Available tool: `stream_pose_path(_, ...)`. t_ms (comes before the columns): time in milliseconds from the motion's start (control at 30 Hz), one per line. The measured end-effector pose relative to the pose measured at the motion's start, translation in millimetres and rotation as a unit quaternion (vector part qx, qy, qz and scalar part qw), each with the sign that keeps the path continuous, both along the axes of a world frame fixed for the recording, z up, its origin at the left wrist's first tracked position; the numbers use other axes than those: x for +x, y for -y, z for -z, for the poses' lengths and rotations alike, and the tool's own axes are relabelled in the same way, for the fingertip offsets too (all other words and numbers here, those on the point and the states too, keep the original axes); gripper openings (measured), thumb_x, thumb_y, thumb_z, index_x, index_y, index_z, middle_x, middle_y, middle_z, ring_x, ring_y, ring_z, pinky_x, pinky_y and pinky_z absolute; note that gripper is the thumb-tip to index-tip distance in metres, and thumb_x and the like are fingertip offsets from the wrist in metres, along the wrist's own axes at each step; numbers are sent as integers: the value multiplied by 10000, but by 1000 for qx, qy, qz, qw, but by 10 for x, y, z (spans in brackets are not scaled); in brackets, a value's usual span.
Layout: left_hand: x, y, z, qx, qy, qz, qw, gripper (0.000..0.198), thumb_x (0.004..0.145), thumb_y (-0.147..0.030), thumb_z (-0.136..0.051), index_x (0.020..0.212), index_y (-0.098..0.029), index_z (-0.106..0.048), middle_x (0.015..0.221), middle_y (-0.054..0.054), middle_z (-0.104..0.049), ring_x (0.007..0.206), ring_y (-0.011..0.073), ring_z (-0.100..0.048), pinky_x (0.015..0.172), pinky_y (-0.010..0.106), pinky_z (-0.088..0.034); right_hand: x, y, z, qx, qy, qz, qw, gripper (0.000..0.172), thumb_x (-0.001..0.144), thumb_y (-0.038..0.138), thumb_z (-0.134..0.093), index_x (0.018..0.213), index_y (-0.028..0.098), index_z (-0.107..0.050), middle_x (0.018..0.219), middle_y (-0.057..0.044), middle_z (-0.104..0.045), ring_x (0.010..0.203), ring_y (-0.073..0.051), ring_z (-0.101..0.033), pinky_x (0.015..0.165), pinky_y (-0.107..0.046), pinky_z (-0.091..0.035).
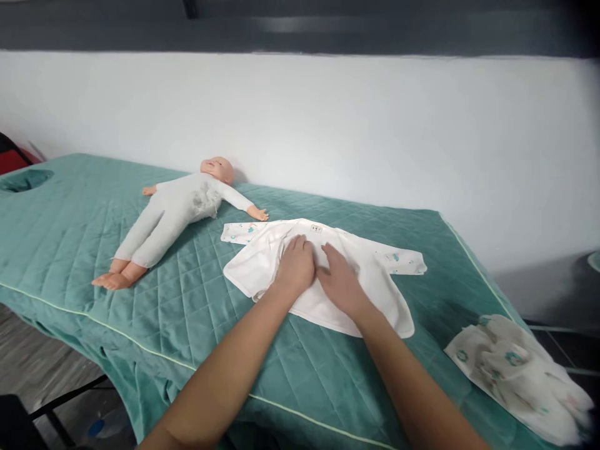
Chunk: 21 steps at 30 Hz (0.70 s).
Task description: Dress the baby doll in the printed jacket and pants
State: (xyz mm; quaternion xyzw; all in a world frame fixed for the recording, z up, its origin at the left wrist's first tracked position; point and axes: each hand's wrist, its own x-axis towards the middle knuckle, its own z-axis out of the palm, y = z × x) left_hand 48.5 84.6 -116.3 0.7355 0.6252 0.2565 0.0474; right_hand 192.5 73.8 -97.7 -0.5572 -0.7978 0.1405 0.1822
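A white baby shirt point(375, 275) with small printed figures lies spread out on the green quilted table cover point(187, 275), sleeves pointing left and right. My left hand point(296, 265) and my right hand point(338, 280) rest flat on its middle, side by side, fingers stretched out and pointing away from me. Both hands press on the cloth and hold nothing. A baby doll point(173, 209) in a pale one-piece suit lies on its back to the left of the shirt, arms spread, bare feet toward the near edge.
A second printed white garment point(515, 375) lies crumpled at the table's right near corner. A face hole point(25, 180) opens in the cover at far left. A white wall runs behind the table. Dark floor and a black frame show below left.
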Motion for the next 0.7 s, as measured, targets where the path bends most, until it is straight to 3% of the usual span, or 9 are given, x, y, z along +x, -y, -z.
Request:
stream_pose_path(100,16,-70,3,-39,-20,-29,999,443,985,-180,-377,1380,-24,-504,1565,241,-440,1493,292,-378,1220,461,-326,-307,-84,42,-27,56,98,993,612,961,244,-341,1509,-22,-399,1601,-228,-385,1526,-317,-301,1248,-463,-237)
stream_pose_path(167,-25,-160,-34,-69,-9,-63,996,514,1015,-270,-355,1453,-17,-448,1589,232,-416,1494,311,-379,1218,464,-335,-405,-185,54,-24,81,158,984,656,990,348,-352,1504,-60,-384,1628,-263,-309,1545,-357,-233,1251,-483,-195)
stream_pose_path(333,-60,-358,-100,-109,26,-131,985,627,1008,-347,-367,1536,-10,-345,1567,242,-441,1436,344,-454,1167,447,-409,-425,-375,58,-2,88,243,966,760,986,448,-356,1502,-109,-345,1544,-314,-408,1469,-399,-351,1234,-480,-206)
stream_pose_path(467,-56,-403,-63,-79,39,-145,986,672,993,-357,-391,1580,-51,-273,1611,223,-386,1456,359,-421,1156,473,-419,-399,-418,95,32,71,245,966,775,979,435,-352,1534,-100,-274,1537,-334,-390,1447,-421,-362,1209,-490,-242)
stream_pose_path(700,-109,-453,-24,-99,25,-135,986,666,1012,-383,-346,1559,-5,-310,1598,238,-397,1477,356,-390,1220,451,-335,-333,-519,119,-12,99,222,970,676,1020,470,-292,1580,94,-334,1464,-291,-477,1387,-417,-451,1153,-527,-303)
